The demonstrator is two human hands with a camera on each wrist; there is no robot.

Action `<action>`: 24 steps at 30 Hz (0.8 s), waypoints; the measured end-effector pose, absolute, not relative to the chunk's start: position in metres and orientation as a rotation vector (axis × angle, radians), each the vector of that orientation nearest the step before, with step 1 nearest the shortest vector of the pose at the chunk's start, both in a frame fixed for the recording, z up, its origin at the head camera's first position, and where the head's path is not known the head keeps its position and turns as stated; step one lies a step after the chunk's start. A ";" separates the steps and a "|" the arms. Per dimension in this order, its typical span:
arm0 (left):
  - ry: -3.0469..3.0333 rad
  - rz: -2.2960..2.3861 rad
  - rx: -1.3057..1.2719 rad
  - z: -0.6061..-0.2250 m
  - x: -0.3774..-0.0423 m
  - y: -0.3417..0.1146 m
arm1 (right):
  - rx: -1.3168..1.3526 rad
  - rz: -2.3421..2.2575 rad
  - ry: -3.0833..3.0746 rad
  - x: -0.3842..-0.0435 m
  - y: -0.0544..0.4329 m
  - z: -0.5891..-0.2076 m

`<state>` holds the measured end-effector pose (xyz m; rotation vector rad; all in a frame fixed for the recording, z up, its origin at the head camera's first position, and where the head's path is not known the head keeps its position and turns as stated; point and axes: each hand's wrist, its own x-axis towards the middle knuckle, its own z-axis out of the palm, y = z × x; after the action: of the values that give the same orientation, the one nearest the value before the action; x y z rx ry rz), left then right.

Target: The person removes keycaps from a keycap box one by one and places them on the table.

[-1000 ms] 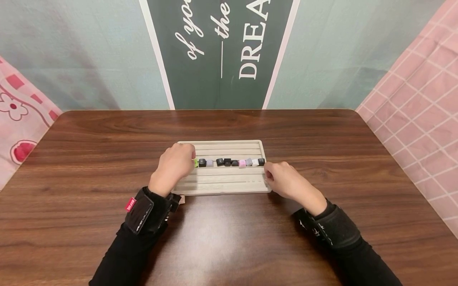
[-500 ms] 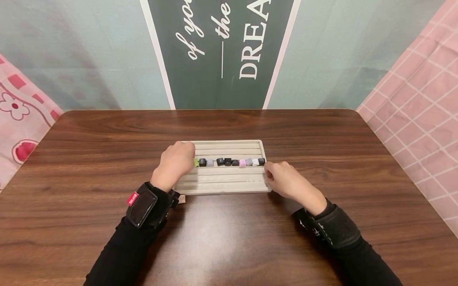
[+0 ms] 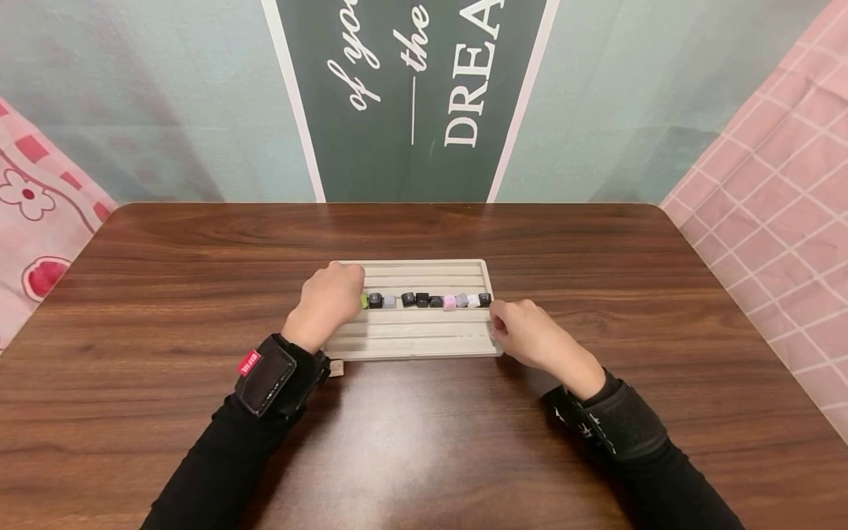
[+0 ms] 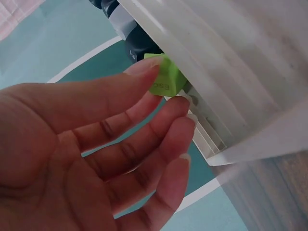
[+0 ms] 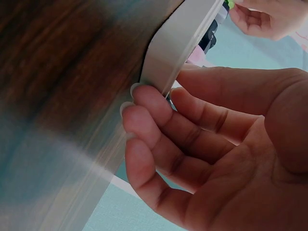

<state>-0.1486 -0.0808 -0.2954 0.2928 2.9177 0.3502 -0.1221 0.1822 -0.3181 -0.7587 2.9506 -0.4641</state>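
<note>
Left hand (image 3: 327, 300) pinches a green keycap (image 4: 166, 81) at nine o'clock on the tray (image 3: 411, 343); right hand (image 3: 534, 333) grips its edge at four. Brown surface (image 3: 424, 442); teal backdrop (image 3: 199, 110) at twelve.

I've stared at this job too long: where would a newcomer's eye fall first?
Probably on the big white lettering on the dark green panel behind the table, top centre of the head view. Next, likely the pale ridged tray mid-table, with a row of small keycaps across it. In the left wrist view, the lime-green Esc keycap stands out, pinched by the left hand beside the tray.
</note>
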 end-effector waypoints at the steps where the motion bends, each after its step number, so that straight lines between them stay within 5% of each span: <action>1: 2.917 0.349 0.295 -0.295 -0.149 -0.081 | -0.759 -0.464 2.952 -0.122 0.182 -0.318; 24: 2.912 0.362 0.341 -0.297 -0.151 -0.081 | -0.777 -0.466 2.961 -0.121 0.182 -0.318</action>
<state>-0.1512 -0.0814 -0.2974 0.3405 2.9121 0.3621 -0.1211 0.1822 -0.3177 -0.7765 2.9614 -0.4663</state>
